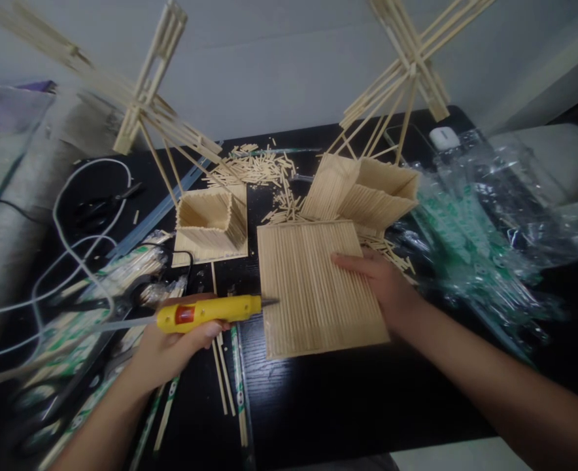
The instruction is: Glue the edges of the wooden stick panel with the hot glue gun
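Note:
A yellow hot glue gun (pixel 240 306) lies in the closed grip of my left hand (pixel 176 353), a glue stick trailing from its back end. Its metal nozzle points right, at the left part of a square stick panel (pixel 313 294); whether it touches cannot be told. My right hand (pixel 384 281) holds this panel by its right side, thumb or finger flat on the ribbed face and the rest hidden behind. Behind the panel stands a stick-built box (pixel 380 190) with a windmill-like frame (pixel 411 72). A similar open box (pixel 203 212) on a stick base is at left.
Small cut stick pieces (pixel 257 167) are heaped at the back. Clear plastic wrappers (pixel 470 229) cover the right side. Scissors (pixel 44 399), wrapped chopsticks (pixel 240 386) and a white cable (pixel 61 242) lie at left, near a blue ruler (pixel 166 199).

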Demonstrator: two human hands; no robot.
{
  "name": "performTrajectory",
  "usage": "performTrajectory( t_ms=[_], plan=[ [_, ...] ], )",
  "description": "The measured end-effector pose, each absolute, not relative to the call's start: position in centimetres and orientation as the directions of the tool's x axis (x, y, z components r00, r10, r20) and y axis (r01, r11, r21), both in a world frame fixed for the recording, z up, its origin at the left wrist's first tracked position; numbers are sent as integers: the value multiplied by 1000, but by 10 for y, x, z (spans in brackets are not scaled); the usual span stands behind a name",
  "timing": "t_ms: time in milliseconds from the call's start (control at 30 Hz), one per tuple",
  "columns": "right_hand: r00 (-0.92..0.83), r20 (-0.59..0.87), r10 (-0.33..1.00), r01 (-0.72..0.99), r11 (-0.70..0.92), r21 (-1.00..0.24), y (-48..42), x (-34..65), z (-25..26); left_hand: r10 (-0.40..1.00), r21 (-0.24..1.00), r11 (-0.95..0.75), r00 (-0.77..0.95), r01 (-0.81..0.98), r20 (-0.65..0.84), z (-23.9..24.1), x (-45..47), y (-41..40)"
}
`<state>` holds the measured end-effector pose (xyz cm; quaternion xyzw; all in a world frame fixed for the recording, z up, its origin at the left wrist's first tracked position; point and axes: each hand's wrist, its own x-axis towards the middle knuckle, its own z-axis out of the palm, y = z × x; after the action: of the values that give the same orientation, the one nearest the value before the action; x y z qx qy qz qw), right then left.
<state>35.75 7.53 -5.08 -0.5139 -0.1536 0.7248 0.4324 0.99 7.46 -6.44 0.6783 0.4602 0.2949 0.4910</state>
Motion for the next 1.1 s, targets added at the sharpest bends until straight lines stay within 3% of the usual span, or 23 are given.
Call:
performTrajectory(
  t_ms=[167, 500, 867, 1100],
  plan=[
    [-98, -579, 809, -426, -560, -710, 69, 354, -46, 957, 919, -91, 288, 384, -26, -72, 3, 74],
    [-43, -517, 855, -395, -490, -777, 67, 351, -46, 868, 811, -420, 440, 407, 229, -53, 15, 81],
    [76, -514, 855, -379, -452, -808, 73, 354, -49, 764, 757, -518, 612, 397, 202, -50, 10, 83],
    [71, -522, 850, -376, -462, -804, 72, 354, -50, 748, 715, -565, 622, 411, 233, -50, 11, 84]
  ],
)
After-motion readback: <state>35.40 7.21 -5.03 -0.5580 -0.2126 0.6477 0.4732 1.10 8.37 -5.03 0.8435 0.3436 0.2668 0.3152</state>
